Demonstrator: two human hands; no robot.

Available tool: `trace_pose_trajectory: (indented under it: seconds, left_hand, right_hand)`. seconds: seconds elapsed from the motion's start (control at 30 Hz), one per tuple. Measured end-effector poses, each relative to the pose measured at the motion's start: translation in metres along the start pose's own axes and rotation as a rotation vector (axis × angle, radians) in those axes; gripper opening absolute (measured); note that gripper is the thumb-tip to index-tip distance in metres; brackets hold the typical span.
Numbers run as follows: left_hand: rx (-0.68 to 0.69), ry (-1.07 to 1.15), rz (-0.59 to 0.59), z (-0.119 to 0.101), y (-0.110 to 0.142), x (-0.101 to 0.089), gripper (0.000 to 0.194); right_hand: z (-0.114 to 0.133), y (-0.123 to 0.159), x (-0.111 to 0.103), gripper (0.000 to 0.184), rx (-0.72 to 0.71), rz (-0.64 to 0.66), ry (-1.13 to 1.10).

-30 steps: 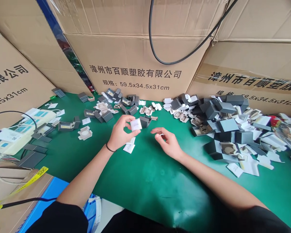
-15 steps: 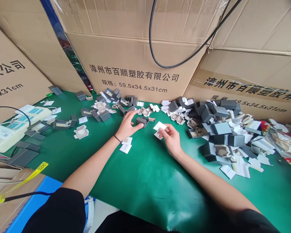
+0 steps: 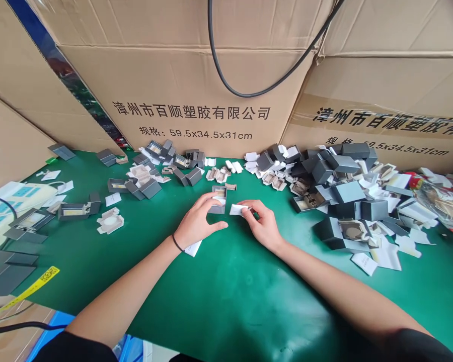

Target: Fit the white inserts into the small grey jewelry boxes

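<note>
My left hand (image 3: 198, 221) has its thumb stretched away from its fingers. The fingertips reach to the left side of a small open grey box (image 3: 216, 207); whether they press on it I cannot tell. Something pale shows inside the box. In my right hand (image 3: 263, 223) a small white folded card (image 3: 237, 209) is pinched between thumb and fingers, just right of the box. Another white card (image 3: 193, 248) lies under my left wrist, partly covered by it. A little cardboard piece (image 3: 231, 186) sits behind the box.
Grey boxes (image 3: 347, 193) and white paper pieces are heaped on the right of the green table (image 3: 226, 301). More boxes (image 3: 147, 187) lie at the back left. A white power strip (image 3: 11, 206) is at far left. Large cartons (image 3: 189, 75) wall the back, with a black cable (image 3: 245, 94) hanging.
My left hand has come off the front of the grey box, which now stands open with its inside showing. The right hand has turned the card lower and closer to the table.
</note>
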State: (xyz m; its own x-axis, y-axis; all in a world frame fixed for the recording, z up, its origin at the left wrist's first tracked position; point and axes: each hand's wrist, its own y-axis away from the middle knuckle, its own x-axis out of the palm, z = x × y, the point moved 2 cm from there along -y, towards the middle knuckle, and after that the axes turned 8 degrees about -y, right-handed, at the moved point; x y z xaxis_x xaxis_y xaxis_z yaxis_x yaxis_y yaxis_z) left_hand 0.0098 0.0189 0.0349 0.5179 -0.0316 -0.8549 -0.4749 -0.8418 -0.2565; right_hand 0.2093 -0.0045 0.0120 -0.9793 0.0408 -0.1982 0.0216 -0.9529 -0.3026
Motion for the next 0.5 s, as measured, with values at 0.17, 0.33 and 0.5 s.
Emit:
trace_pose_trajectory:
  seconds: [0.17,0.33,0.5]
  left_hand:
    - [-0.005,-0.040,-0.040,-0.002,0.000,-0.002,0.036]
    - [0.002,-0.124,-0.023,-0.013,0.004,-0.001,0.023]
    - [0.026,-0.242,0.017,-0.026,0.012,0.003,0.025]
  right_hand:
    - [-0.007,-0.002,-0.001,0.030,0.134,-0.012,-0.060]
    - [-0.008,-0.004,0.000,0.031,0.210,0.011,-0.220]
    - [-0.008,-0.006,-0.004,0.028,0.261,-0.107,-0.433]
